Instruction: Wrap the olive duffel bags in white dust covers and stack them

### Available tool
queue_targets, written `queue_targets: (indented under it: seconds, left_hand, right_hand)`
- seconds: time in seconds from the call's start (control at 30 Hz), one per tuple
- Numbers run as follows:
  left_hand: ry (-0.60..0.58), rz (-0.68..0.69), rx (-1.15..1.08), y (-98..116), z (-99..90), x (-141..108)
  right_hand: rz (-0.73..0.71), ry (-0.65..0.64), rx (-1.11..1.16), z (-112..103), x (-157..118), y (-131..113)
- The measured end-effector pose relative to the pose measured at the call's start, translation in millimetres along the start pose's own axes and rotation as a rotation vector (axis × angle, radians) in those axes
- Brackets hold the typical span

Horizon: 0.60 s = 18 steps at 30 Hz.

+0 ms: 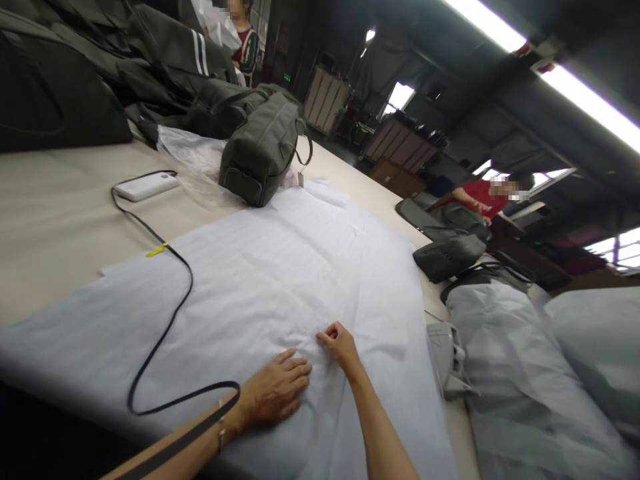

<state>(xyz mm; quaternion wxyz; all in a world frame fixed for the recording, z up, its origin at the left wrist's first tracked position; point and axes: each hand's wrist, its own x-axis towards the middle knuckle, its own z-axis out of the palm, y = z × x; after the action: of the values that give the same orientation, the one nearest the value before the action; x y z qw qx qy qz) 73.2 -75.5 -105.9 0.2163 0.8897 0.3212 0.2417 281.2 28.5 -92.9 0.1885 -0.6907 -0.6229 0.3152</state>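
A large white sheet-like cover [240, 287], thin and wrinkled, is spread over the table. My left hand [280, 390] lies flat on it, palm down with the fingers spread. Just to the right and a little farther away, my right hand [340, 343] has thumb and fingers pinched together close to the cover. Small creases run by those fingertips; what is between them is too small to make out. A black cable [175, 310] loops across the cover and passes over my left forearm.
A white power bank [146, 186] lies at the left on the cream table [50, 227]. Beyond the cover stands a dark green bag [263, 150] beside clear plastic. More bags [165, 47] are piled behind. Pale covered bundles [525, 373] sit at right. Two people are farther off.
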Motion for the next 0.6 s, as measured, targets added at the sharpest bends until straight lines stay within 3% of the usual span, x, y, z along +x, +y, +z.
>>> queue_targets:
  seconds: [0.13,0.23,0.33,0.43,0.53,0.6]
  left_hand:
    - [0.035,-0.02,-0.046,-2.0,-6.4,-3.0]
    - [0.133,-0.062,0.028,-18.5,-17.4,7.5]
    - [0.254,-0.137,0.295,-61.9,-33.7,28.9]
    - [0.33,-0.241,0.545,-121.0,-46.2,48.8]
    - [0.279,-0.256,0.629,-166.8,-47.5,60.9]
    - [0.23,-0.262,0.621,-182.6,-44.1,67.8]
  right_hand:
    - [0.004,0.077,0.037,-10.4,11.8,-5.2]
    - [-0.094,0.199,-0.035,-4.8,24.4,-10.2]
    - [-0.193,0.216,-0.247,12.6,41.5,-10.7]
    - [-0.18,0.17,-0.421,30.5,57.8,-5.8]
    - [-0.164,0.168,-0.534,41.5,69.5,1.0]
    - [-0.162,0.187,-0.586,43.7,76.6,4.4]
